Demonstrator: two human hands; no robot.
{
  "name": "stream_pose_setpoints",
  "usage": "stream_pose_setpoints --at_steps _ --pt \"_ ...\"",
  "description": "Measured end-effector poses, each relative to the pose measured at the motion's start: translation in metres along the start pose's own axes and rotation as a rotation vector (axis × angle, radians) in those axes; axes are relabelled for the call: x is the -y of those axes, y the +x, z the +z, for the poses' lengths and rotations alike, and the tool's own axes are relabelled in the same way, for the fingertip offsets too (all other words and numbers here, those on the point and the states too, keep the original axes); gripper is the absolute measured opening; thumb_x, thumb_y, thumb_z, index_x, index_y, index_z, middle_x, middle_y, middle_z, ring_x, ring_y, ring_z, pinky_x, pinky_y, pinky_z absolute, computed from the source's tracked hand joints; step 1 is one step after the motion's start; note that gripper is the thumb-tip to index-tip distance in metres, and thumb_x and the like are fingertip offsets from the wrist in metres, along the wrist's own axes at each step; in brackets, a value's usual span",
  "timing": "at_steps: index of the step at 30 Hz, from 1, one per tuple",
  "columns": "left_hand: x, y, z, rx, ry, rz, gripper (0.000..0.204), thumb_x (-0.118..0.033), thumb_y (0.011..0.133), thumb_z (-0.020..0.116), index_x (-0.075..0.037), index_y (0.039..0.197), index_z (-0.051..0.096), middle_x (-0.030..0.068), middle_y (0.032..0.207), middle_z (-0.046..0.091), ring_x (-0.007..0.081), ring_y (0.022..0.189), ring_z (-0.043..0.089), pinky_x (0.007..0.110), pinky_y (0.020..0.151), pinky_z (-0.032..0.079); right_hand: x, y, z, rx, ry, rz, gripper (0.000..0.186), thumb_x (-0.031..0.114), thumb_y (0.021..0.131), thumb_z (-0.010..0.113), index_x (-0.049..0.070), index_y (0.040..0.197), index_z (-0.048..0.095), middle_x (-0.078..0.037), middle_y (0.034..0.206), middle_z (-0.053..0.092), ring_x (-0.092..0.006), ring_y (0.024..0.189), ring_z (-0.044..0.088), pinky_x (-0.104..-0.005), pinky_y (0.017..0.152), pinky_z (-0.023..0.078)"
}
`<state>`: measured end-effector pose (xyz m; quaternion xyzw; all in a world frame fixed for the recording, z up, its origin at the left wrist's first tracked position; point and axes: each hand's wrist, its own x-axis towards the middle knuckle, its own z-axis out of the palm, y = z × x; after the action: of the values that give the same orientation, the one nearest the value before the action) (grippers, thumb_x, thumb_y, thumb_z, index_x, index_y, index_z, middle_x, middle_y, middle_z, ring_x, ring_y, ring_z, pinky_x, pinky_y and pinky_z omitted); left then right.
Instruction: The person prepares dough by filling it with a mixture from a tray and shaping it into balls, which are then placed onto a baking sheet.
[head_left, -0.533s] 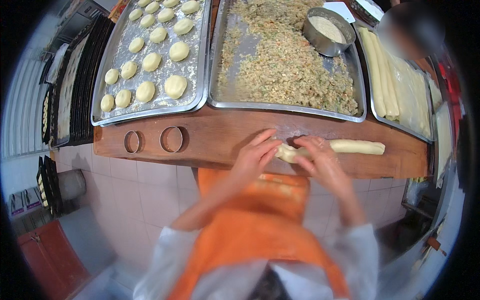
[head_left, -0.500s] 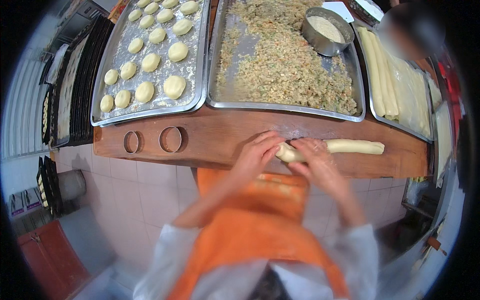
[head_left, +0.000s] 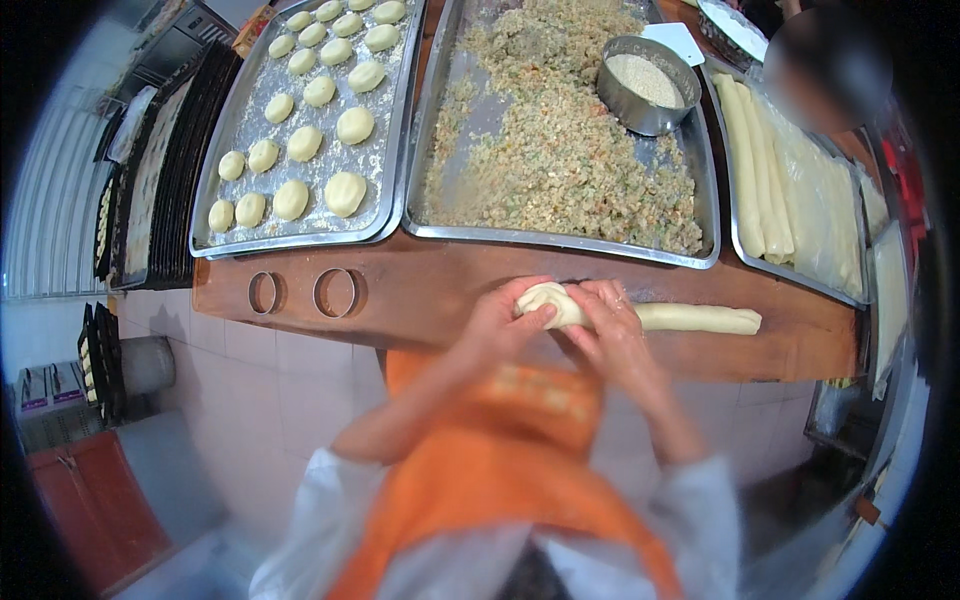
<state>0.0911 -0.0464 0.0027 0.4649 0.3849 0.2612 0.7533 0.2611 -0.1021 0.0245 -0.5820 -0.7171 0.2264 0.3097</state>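
Observation:
A pale dough rope (head_left: pixel 700 318) lies along the near part of the wooden table, its right end resting on the wood. At its left end, a rounded, folded lump of dough (head_left: pixel 546 298) sits between my two hands. My left hand (head_left: pixel 508 312) is curled round the lump's left side, thumb pressed on the front. My right hand (head_left: pixel 612 318) closes over the dough from the right. It hides where lump and rope meet, so I cannot tell whether they are still joined.
Two metal ring cutters (head_left: pixel 336 292) stand on the table at left. Behind are a tray (head_left: pixel 300 244) of floured dough rounds and a tray (head_left: pixel 560 240) of crumbly filling holding a round metal tin (head_left: pixel 655 118) of pale grains. Another tray (head_left: pixel 800 283) carries long dough ropes, partly under plastic.
The left end of the dough has been raised and turned, showing a folded, rounded lump. My left fingers have moved from lying over it to gripping its side. The view has shifted slightly.

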Motion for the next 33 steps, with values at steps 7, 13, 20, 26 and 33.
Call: stream_pose_setpoints --at_steps 7,13,20,26,33 --pt "-0.029 -0.001 0.016 -0.006 0.301 0.124 0.035 -0.006 0.080 0.059 -0.004 0.115 0.051 0.0071 0.107 0.057 0.0132 0.101 0.051 0.028 0.081 0.045 -0.001 0.007 -0.019 0.232 0.248 0.199 0.029 0.013 0.072 0.064 0.001 0.096 0.055 -0.017 0.092 0.056 -0.0346 0.089 0.053 -0.0424 0.077 0.042" --pt "-0.034 0.007 0.017 -0.133 1.067 0.852 0.033 -0.009 0.072 0.062 -0.005 0.104 0.055 0.0115 0.104 0.056 0.0256 0.099 0.053 0.030 0.075 0.046 0.000 -0.003 -0.022 0.280 0.407 0.295 0.020 0.011 0.073 0.059 0.003 0.091 0.057 -0.018 0.082 0.057 -0.0381 0.078 0.053 -0.0457 0.070 0.042" --pt "0.007 0.028 0.057 -0.292 0.639 0.747 0.014 -0.011 0.069 0.062 -0.006 0.082 0.058 0.0089 0.076 0.054 0.0279 0.068 0.055 0.036 0.059 0.047 -0.001 -0.021 -0.005 -0.044 0.147 0.159 0.018 0.009 0.073 0.057 0.003 0.089 0.056 -0.016 0.087 0.057 -0.0376 0.082 0.051 -0.0428 0.073 0.040" --pt "-0.009 0.012 -0.013 -0.203 1.242 0.745 0.022 -0.006 0.068 0.059 -0.009 0.089 0.058 0.0067 0.084 0.056 0.0259 0.077 0.057 0.036 0.067 0.048 0.000 -0.023 -0.033 -0.003 -0.104 -0.329 0.030 0.019 0.071 0.065 0.004 0.094 0.054 -0.013 0.090 0.057 -0.0304 0.088 0.051 -0.0419 0.076 0.038" --pt "-0.011 -0.023 -0.079 -0.056 1.588 0.585 0.051 -0.027 0.074 0.059 -0.004 0.118 0.047 0.0157 0.125 0.042 0.0289 0.117 0.038 0.043 0.100 0.027 -0.005 0.032 -0.048 0.029 -0.272 -0.112 0.040 0.020 0.074 0.066 0.002 0.107 0.053 -0.015 0.103 0.057 -0.0321 0.094 0.053 -0.0390 0.079 0.043"
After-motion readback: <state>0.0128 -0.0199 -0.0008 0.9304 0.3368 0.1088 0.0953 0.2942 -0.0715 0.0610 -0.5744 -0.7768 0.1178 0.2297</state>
